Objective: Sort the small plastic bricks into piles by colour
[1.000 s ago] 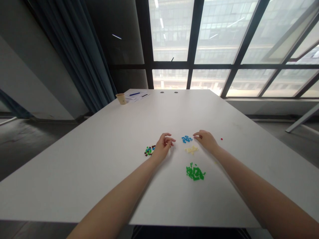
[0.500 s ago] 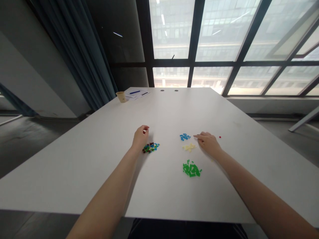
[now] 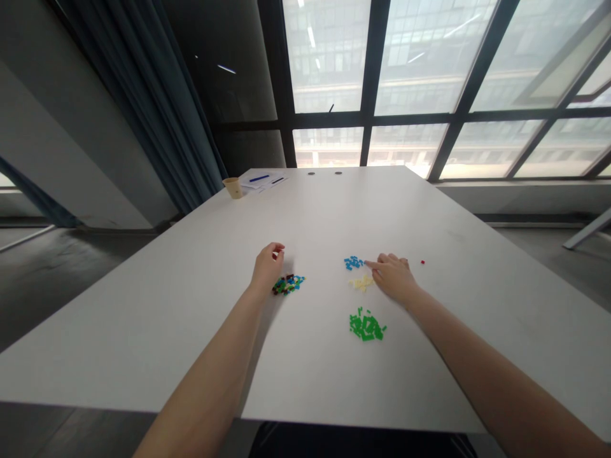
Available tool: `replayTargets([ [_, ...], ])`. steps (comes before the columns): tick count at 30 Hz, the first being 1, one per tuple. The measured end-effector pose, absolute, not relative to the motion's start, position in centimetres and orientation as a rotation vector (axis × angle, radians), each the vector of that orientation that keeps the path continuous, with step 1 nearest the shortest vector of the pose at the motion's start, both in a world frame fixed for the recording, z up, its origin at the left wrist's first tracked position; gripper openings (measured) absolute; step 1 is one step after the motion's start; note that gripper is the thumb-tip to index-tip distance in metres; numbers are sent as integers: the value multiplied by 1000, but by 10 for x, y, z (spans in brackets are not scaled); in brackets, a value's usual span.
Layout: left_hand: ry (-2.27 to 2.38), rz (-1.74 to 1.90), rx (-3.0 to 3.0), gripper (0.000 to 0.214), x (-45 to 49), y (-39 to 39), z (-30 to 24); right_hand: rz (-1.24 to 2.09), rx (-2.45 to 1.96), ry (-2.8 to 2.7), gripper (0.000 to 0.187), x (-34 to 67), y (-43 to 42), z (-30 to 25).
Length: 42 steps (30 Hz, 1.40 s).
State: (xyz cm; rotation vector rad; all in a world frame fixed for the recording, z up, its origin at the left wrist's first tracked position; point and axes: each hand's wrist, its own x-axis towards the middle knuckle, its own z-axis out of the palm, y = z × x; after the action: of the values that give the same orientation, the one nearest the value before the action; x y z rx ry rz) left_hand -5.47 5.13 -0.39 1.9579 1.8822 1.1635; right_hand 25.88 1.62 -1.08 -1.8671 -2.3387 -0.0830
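Observation:
My left hand [image 3: 268,264] hovers just beyond a mixed pile of small toy bricks [image 3: 287,284] in brown, green, blue and other colours. Its thumb and fingers curl together; what they may pinch is too small to make out. On the other side, my right hand [image 3: 394,275] rests low over the table, index finger stretched out to the right edge of a group of small blue bricks [image 3: 353,262]. Partly beside that hand lie pale yellow bricks [image 3: 363,283]. Nearer to me is a larger heap of green bricks [image 3: 366,326].
A single red brick [image 3: 422,262] sits right of my right hand on the white table [image 3: 315,369]. Toward the far left corner stand a paper cup [image 3: 233,187] and papers [image 3: 252,185] with a blue pen [image 3: 259,178]. Tall windows rise behind the table.
My right hand has moved a little to the left, so its index fingertip now reaches the blue bricks. My left hand has barely moved.

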Motion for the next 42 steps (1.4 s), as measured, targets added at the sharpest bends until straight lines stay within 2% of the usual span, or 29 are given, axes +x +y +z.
replayTargets([
  [7, 1951, 853, 1947, 23, -60, 52, 4, -88, -1834, -2317, 32, 262, 15, -12],
  [13, 1816, 522, 1954, 22, -68, 52, -2, -114, -1796, -2234, 31, 266, 12, -11],
  [20, 1713, 399, 1885, 23, -63, 48, -4, -88, -1765, -2121, 29, 279, 8, -6],
  [28, 1781, 185, 2075, 22, -51, 41, 10, -42, -1720, -2100, 26, 283, 4, -4],
  [42, 1771, 300, 2255, 17, -37, 37, 9, 13, -1674, -2164, 27, 282, -1, 5],
])
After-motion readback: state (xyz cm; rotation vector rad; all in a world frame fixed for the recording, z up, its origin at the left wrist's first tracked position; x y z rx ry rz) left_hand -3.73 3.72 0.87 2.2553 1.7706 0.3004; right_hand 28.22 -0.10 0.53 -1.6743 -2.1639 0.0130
